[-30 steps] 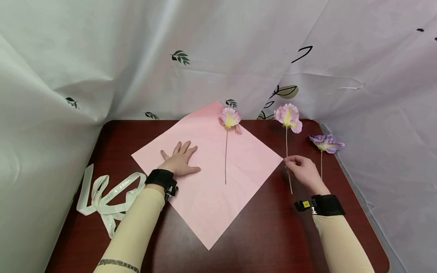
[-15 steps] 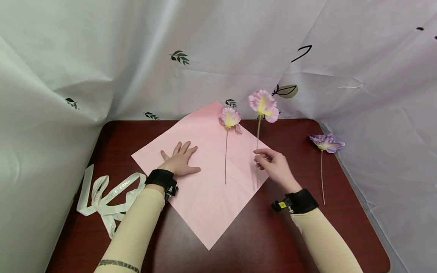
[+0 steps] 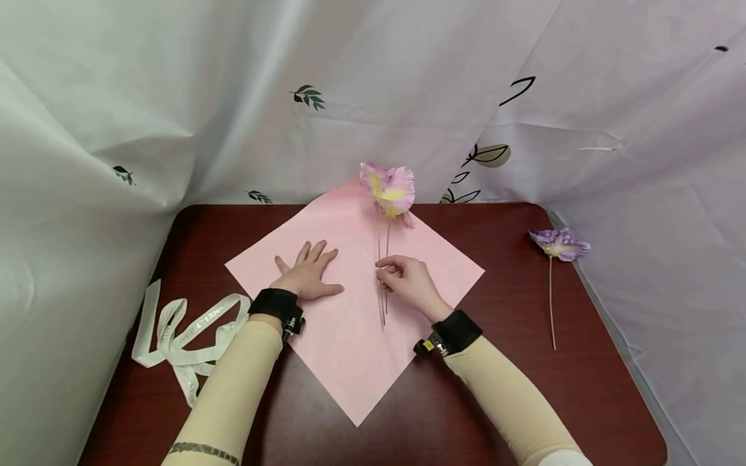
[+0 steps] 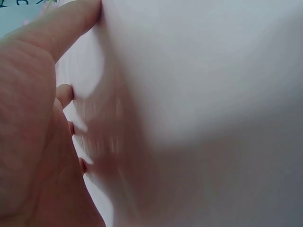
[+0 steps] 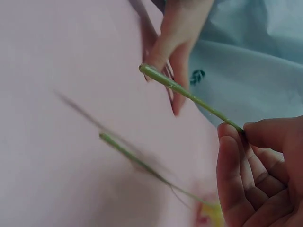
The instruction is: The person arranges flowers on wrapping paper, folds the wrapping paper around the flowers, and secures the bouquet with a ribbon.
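My left hand (image 3: 305, 277) rests on a square sheet of pink wrapping paper (image 3: 355, 362), fingers spread flat. In the left wrist view its thumb and fingertips touch the paper. My right hand (image 3: 410, 283) pinches the stem of a pink-and-yellow artificial flower (image 3: 389, 184) between thumb and fingers, over the middle of the paper. The right wrist view shows the green lower end of the held stem (image 5: 175, 86) raised above the sheet. Below it lies the stem (image 5: 135, 160) of a second pink flower, whose blossom is mostly hidden behind the held one.
A purple artificial flower (image 3: 558, 246) lies on the right side of the dark red table (image 3: 501, 388). A loose white ribbon (image 3: 186, 353) with lettering lies tangled at the left. A pale curtain (image 3: 350, 84) with leaf prints surrounds the table's back and sides.
My right hand has carried the pink flower leftward from the table's right side to over the paper, beside the lying flower. My left hand has stayed in place.
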The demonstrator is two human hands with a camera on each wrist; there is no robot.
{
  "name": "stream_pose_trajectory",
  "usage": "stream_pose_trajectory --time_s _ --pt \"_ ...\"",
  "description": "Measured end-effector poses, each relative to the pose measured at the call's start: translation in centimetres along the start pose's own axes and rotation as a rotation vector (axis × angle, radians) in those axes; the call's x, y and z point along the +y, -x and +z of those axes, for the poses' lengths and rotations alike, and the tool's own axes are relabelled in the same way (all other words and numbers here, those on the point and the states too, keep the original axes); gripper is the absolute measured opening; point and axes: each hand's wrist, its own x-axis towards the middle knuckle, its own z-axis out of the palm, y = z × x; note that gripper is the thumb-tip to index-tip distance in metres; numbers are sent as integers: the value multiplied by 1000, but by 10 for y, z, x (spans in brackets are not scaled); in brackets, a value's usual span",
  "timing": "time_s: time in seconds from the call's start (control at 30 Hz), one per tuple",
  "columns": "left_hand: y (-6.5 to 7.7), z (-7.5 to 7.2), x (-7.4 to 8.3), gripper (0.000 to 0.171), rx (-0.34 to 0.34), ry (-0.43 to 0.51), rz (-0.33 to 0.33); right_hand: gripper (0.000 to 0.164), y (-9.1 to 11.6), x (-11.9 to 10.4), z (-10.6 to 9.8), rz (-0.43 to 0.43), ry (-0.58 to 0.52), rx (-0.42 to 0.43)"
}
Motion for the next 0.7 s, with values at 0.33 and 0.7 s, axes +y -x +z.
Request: stream_pose_trajectory --time_s 0.33,0.7 --pt "0 1 0 93 11 5 -4 21 -18 1 25 37 120 33" --pt "0 2 -1 93 9 6 0 18 -27 1 32 79 250 121"
